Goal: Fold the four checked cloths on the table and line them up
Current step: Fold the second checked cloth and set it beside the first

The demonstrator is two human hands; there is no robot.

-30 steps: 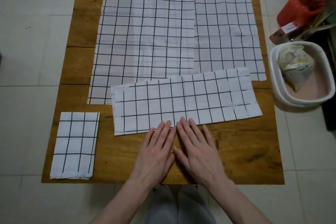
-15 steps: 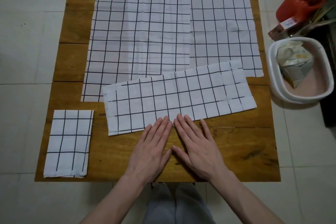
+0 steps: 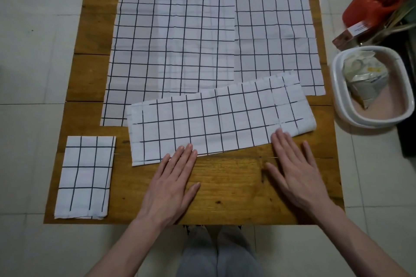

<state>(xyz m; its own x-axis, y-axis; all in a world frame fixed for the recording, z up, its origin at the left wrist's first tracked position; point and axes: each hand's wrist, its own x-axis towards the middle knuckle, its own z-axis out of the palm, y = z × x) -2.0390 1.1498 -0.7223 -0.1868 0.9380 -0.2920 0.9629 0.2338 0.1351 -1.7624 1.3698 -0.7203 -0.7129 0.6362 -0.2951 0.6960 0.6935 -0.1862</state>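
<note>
The long folded strip (image 3: 221, 121) of checked cloth lies slightly askew across the near middle of the wooden table (image 3: 227, 186), overlapping the near edges of the large spread cloth (image 3: 173, 45) and the half-folded cloth (image 3: 276, 38) beyond it. The left hand (image 3: 171, 183) and right hand (image 3: 297, 172) lie flat with straight fingers, gripping nothing, fingertips pressing the strip's near edge, well apart. Left of the strip, at the table's near corner, rests the small folded cloth (image 3: 84, 176).

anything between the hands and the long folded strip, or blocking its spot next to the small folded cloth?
Nothing visible. Both the left hand and right hand lie flat with fingertips already on the strip's near edge. Beside the small folded cloth there is bare table.
</note>
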